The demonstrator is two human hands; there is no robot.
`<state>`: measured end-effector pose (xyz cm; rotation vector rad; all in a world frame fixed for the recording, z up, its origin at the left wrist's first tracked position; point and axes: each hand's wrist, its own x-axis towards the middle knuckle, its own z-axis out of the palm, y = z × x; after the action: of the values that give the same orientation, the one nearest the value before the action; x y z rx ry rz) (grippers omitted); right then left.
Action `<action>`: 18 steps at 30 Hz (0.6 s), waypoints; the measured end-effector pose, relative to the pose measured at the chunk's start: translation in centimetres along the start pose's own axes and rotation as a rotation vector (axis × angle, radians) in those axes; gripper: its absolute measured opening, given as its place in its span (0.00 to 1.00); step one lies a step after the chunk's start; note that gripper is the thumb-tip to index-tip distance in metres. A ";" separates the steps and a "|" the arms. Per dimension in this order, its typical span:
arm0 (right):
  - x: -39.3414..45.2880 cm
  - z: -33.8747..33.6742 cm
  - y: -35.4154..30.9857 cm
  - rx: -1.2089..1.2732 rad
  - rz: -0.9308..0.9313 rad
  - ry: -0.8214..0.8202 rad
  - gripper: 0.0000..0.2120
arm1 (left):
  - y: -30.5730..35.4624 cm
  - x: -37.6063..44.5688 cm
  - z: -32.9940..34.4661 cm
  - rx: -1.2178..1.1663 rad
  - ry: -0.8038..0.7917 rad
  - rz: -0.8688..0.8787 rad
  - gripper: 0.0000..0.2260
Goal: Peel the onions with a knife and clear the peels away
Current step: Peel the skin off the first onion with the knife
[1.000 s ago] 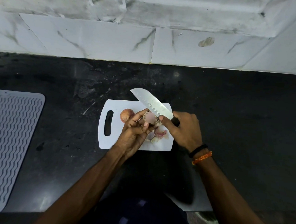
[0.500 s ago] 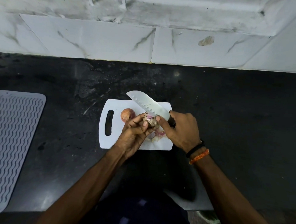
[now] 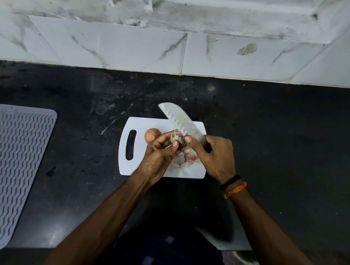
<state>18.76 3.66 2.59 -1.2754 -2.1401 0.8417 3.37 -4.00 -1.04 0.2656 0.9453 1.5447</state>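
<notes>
A person peels an onion [image 3: 177, 137] over a white cutting board [image 3: 136, 169] at the centre of a dark stone desk [image 3: 271, 137]. The left hand [image 3: 158, 156] has its grip clamped on the partly peeled onion, fingers and thumb curled round it just above the board. The right hand [image 3: 217, 157], at 3 o'clock of the onion, has its grip clamped on a knife [image 3: 182, 122] at the handle, thumb pressed against the onion beside the blade; the broad blade angles up toward 11 o'clock past the board's far edge. A second onion [image 3: 151, 134], still in its brown skin, lies on the board at 9 o'clock of the held one, partly hidden by the left fingers. Pale and purple peels [image 3: 186, 158] lie in a heap on the board at 6 o'clock of the held onion, between the two hands. A grey ribbed mat [image 3: 12, 164] lies on the desk at far 9 o'clock. Marbled white tiles [image 3: 113, 46] back the desk at 12 o'clock. Black and orange bands [image 3: 233, 186] circle the right wrist.
</notes>
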 end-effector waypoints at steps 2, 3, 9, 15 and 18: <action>0.2 -0.4 0.0 0.028 0.059 0.008 0.30 | -0.1 0.1 -0.2 0.001 -0.028 0.008 0.17; 0.3 -0.6 0.1 0.017 0.079 0.001 0.31 | -0.1 0.1 -0.2 -0.008 -0.037 0.005 0.18; 0.6 -0.7 0.8 -0.149 0.054 -0.039 0.32 | 0.0 0.0 0.0 -0.049 -0.047 -0.014 0.17; 0.6 -0.3 1.0 -0.270 0.011 -0.025 0.30 | 0.0 -0.1 0.2 -0.034 -0.036 -0.026 0.16; 0.5 -0.2 0.8 -0.304 -0.013 0.011 0.30 | 0.0 -0.1 0.1 -0.020 -0.056 -0.043 0.15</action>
<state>19.16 4.41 2.21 -1.4051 -2.3290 0.5146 3.48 -4.07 -0.89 0.2715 0.8863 1.4991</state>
